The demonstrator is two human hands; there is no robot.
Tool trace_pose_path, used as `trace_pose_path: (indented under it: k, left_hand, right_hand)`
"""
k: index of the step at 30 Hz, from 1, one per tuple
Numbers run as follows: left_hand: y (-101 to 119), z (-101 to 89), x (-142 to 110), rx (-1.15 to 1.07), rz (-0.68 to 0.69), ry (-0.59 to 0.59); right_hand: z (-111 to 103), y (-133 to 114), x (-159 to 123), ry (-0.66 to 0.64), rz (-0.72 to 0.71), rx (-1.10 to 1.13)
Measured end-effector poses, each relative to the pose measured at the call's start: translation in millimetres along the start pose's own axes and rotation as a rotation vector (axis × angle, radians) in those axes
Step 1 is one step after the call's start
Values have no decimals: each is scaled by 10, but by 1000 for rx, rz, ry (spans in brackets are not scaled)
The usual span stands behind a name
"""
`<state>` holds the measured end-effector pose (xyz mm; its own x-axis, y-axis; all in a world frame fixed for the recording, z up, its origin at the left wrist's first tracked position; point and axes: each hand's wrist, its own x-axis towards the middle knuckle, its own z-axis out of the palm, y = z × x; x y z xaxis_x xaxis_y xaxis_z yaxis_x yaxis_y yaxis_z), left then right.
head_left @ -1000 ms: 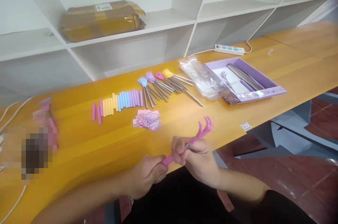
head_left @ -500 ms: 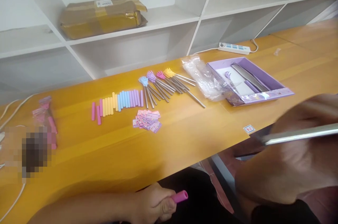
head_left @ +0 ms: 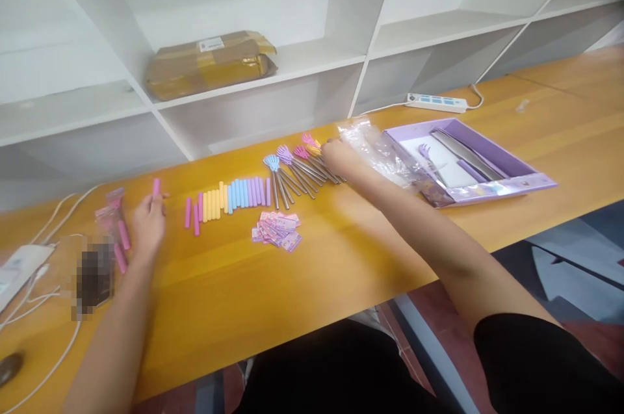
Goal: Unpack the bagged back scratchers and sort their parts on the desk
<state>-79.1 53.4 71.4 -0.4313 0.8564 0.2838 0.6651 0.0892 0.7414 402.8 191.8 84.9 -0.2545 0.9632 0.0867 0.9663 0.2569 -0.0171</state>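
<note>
My left hand is closed around a pink foam tube, held upright over the left part of the table. A row of pink, yellow, blue and purple tubes lies to its right. Farther right, my right hand is closed at the bundles of hand-shaped back scratchers with metal rods. A pink back scratcher pokes out beyond its fingers; its rod is hidden. Blue heads, purple heads and yellow heads lie close by. Printed cards are piled in front.
A purple box with a back scratcher inside stands at the right, beside clear plastic bags. Behind are a power strip and a shelf with a taped parcel. Bagged pink pieces and white cables lie left.
My left hand has moved from the front edge to the table's left with the pink tube. My right hand, earlier near the camera with a metal rod, has reached forward to the back scratchers.
</note>
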Motion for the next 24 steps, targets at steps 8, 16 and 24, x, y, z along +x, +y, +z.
trace_pose_path:
  k: [8, 16, 24]
  left_hand:
    - [-616, 134, 53, 361, -28, 29]
    - [-743, 269, 45, 419, 122, -31]
    - [-679, 285, -13, 284, 79, -102]
  right_hand:
    - [306, -317, 241, -58, 3, -97]
    - [450, -307, 194, -18, 7, -137]
    - [470, -307, -487, 284, -141, -35]
